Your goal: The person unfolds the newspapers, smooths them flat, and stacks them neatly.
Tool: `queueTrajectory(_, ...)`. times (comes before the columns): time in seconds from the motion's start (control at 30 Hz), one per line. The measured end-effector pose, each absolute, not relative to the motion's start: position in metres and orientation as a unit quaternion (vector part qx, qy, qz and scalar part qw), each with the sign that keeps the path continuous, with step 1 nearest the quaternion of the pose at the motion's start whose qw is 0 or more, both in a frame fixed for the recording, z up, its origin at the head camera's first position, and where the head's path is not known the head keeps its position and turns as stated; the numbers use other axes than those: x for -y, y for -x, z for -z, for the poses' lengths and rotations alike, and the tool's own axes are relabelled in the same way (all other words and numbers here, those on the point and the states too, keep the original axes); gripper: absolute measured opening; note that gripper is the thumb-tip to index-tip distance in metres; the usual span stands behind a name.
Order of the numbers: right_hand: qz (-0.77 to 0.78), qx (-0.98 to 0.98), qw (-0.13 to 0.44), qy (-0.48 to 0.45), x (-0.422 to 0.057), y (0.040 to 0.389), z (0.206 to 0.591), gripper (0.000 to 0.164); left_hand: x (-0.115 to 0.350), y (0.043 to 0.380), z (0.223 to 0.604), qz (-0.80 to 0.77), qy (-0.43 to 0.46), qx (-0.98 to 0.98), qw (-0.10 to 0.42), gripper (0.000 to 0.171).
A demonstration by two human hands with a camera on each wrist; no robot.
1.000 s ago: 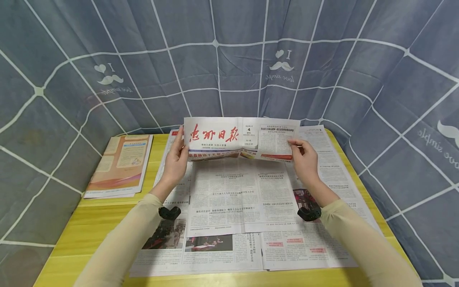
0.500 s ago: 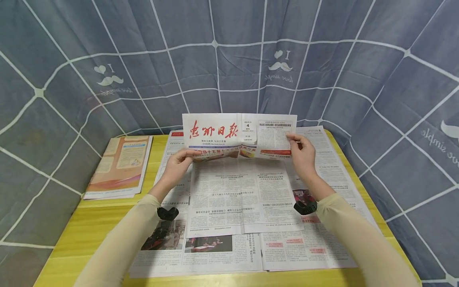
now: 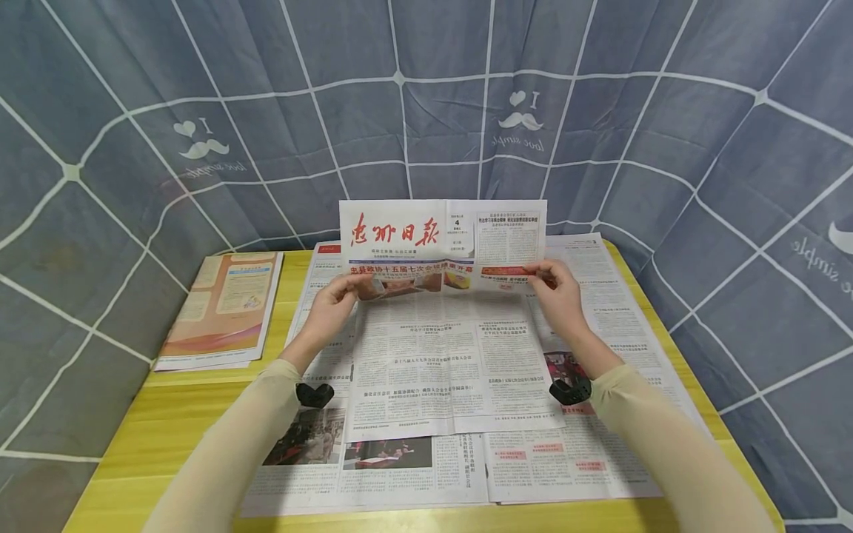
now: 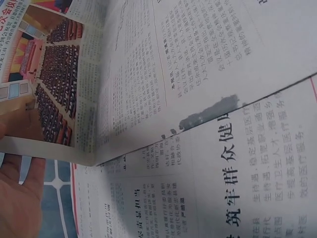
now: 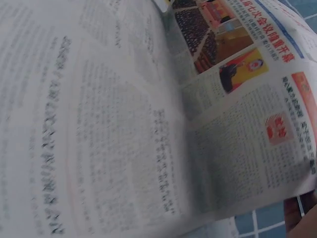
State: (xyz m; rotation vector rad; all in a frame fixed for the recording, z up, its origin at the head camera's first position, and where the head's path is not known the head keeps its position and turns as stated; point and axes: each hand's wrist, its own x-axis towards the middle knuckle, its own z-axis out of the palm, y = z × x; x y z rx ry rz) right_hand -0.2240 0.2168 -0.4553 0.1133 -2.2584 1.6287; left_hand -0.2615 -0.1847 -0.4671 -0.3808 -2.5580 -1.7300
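Observation:
A newspaper (image 3: 393, 240) with a red masthead stands raised at its far part, while its near part lies flat toward me. My left hand (image 3: 329, 305) pinches its left edge, just below the headline. At the opposite edge, my right hand (image 3: 558, 295) pinches the paper near a red banner, fingers curled. The left wrist view catches the left hand's fingers (image 4: 29, 181) behind the sheet, beside a photo of a crowded hall. Only a bit of the right hand (image 5: 303, 225) shows in the right wrist view, under the sheet's corner.
More newspaper sheets (image 3: 580, 474) lie spread beneath on the yellow table (image 3: 173, 422). A stack of booklets (image 3: 223, 311) with an orange cover sits at the left. A grey checked curtain (image 3: 440, 126) surrounds the table's back and sides.
The raised part of the newspaper has gone up, showing more of the headline and photo. My left hand has moved lower along its edge, from flatter fingers to a pinch; the right hand slid down too.

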Motion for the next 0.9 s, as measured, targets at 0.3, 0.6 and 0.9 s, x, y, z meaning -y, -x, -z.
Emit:
queueTrajectory(0.3, -0.572, 0.812, 0.11, -0.036, -0.238, 0.234, 0.505, 0.023, 0.187, 0.272, 0.487, 0.524, 0.117, 0.844, 0.018, 0.048)
queueTrajectory(0.6, -0.548, 0.825, 0.121, -0.062, -0.233, 0.239, 0.504, 0.037, 0.183, 0.274, 0.482, 0.502, 0.145, 0.853, 0.023, 0.061)
queueTrajectory(0.9, -0.524, 0.84, 0.122, -0.067, -0.238, 0.239, 0.498, 0.04, 0.182, 0.277, 0.475, 0.503, 0.184, 0.844, 0.034, 0.064)
